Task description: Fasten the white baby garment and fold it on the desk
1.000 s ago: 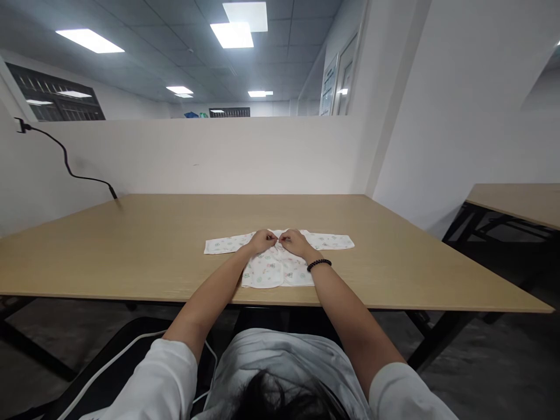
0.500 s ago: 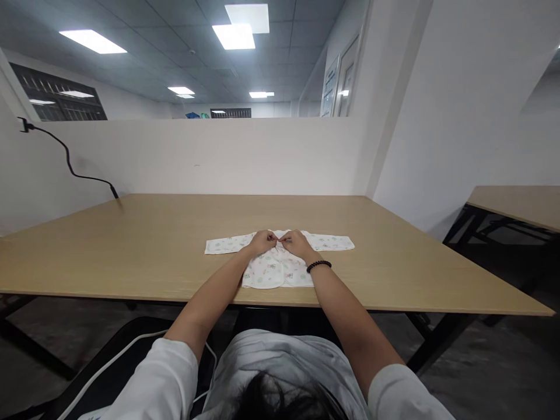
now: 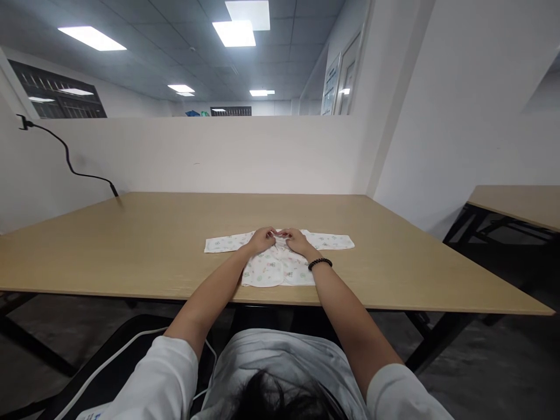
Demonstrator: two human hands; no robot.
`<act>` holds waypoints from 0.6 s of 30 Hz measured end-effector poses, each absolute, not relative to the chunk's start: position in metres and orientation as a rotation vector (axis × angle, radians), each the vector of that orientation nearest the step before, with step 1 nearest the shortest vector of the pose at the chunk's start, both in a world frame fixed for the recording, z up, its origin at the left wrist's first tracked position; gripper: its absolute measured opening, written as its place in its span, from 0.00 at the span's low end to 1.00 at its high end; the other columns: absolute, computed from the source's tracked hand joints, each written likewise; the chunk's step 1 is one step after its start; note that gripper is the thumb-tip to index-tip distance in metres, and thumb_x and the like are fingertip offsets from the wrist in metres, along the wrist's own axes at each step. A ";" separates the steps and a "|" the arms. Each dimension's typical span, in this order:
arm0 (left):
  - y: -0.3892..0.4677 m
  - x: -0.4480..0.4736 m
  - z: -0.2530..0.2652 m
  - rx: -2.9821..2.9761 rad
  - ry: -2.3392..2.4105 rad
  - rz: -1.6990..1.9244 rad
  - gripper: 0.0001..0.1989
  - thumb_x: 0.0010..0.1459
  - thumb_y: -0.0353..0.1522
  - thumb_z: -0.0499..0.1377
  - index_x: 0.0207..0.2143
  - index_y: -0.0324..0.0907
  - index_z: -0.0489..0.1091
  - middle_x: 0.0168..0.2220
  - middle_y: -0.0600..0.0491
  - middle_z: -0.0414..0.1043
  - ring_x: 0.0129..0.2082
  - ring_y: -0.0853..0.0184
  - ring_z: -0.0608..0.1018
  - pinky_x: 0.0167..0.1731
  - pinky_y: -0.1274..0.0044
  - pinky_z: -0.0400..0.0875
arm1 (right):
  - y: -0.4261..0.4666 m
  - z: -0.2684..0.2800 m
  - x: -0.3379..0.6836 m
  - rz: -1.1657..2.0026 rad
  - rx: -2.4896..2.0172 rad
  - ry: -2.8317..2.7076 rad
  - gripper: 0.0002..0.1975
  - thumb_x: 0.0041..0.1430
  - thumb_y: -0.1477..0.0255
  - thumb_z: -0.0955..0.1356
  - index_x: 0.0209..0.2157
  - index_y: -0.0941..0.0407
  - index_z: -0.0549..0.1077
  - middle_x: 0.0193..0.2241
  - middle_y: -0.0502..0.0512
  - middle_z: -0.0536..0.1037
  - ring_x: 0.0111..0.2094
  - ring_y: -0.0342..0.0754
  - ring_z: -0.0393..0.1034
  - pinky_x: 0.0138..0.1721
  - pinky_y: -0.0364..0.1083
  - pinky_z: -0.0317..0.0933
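Observation:
A small white baby shirt [image 3: 265, 271] with a print of little coloured figures lies on the table, its two long sleeves stretched out left and right. My left hand [image 3: 263, 240] and my right hand [image 3: 296, 241] meet over the upper middle of its front. The fingers of both are bent into a pinch on the fabric near the neckline, fingertips almost touching. What exactly sits between the fingertips is too small to make out. A black beaded bracelet [image 3: 320, 263] circles my right wrist.
The shirt rests near the front edge of a wide wooden table [image 3: 153, 233]. A black gooseneck holder [image 3: 70, 160] rises at the back left. Behind the table stands a white low wall [image 3: 240, 154]; another table [image 3: 520, 204] is at the right.
Both hands stay at the shirt's neckline; their fingertips have shifted slightly away from me and the fingers are a little more arched. The shirt lies as before.

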State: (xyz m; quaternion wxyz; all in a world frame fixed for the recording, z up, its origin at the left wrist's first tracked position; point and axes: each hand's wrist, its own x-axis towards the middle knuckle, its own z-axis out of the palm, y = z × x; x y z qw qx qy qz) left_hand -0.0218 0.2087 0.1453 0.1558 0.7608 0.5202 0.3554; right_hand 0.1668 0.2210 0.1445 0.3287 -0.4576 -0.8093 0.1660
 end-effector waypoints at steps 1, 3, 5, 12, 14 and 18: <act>0.208 -0.022 0.146 2.191 1.478 1.013 0.17 0.48 0.26 0.59 0.41 0.41 0.79 0.33 0.54 0.78 0.33 0.67 0.77 0.37 0.78 0.71 | 0.223 0.143 0.167 0.459 -1.171 -2.078 0.28 0.44 0.86 0.62 0.41 0.52 0.82 0.41 0.52 0.81 0.44 0.50 0.72 0.48 0.46 0.64; 0.207 -0.023 0.147 2.231 1.465 0.981 0.16 0.48 0.26 0.58 0.38 0.41 0.80 0.33 0.53 0.79 0.34 0.66 0.77 0.38 0.77 0.71 | 0.225 0.140 0.168 0.492 -1.155 -2.040 0.26 0.41 0.87 0.61 0.36 0.54 0.83 0.39 0.53 0.81 0.43 0.49 0.72 0.47 0.45 0.64; 0.207 -0.024 0.148 2.288 1.471 0.948 0.14 0.48 0.26 0.58 0.35 0.41 0.81 0.34 0.52 0.79 0.35 0.64 0.78 0.39 0.76 0.71 | 0.226 0.140 0.169 0.507 -1.181 -2.050 0.25 0.40 0.87 0.61 0.32 0.54 0.83 0.38 0.53 0.81 0.42 0.48 0.72 0.47 0.45 0.64; 0.205 -0.025 0.154 2.567 1.433 0.828 0.12 0.50 0.26 0.58 0.33 0.41 0.82 0.33 0.48 0.78 0.39 0.59 0.78 0.45 0.72 0.70 | 0.219 0.147 0.170 0.457 -1.265 -2.170 0.23 0.44 0.87 0.62 0.34 0.54 0.83 0.40 0.53 0.81 0.41 0.48 0.72 0.47 0.44 0.63; 0.203 -0.025 0.155 2.627 1.438 0.803 0.13 0.51 0.26 0.58 0.34 0.42 0.82 0.34 0.46 0.78 0.42 0.58 0.77 0.47 0.71 0.69 | 0.217 0.148 0.170 0.422 -1.250 -2.213 0.23 0.45 0.87 0.62 0.35 0.53 0.83 0.40 0.52 0.81 0.42 0.48 0.72 0.48 0.44 0.63; 0.199 -0.026 0.157 2.682 1.476 0.784 0.13 0.55 0.28 0.56 0.37 0.42 0.81 0.36 0.46 0.78 0.43 0.57 0.77 0.48 0.71 0.68 | 0.213 0.151 0.170 0.381 -1.255 -2.246 0.25 0.48 0.87 0.61 0.40 0.52 0.82 0.42 0.52 0.80 0.46 0.49 0.71 0.50 0.45 0.62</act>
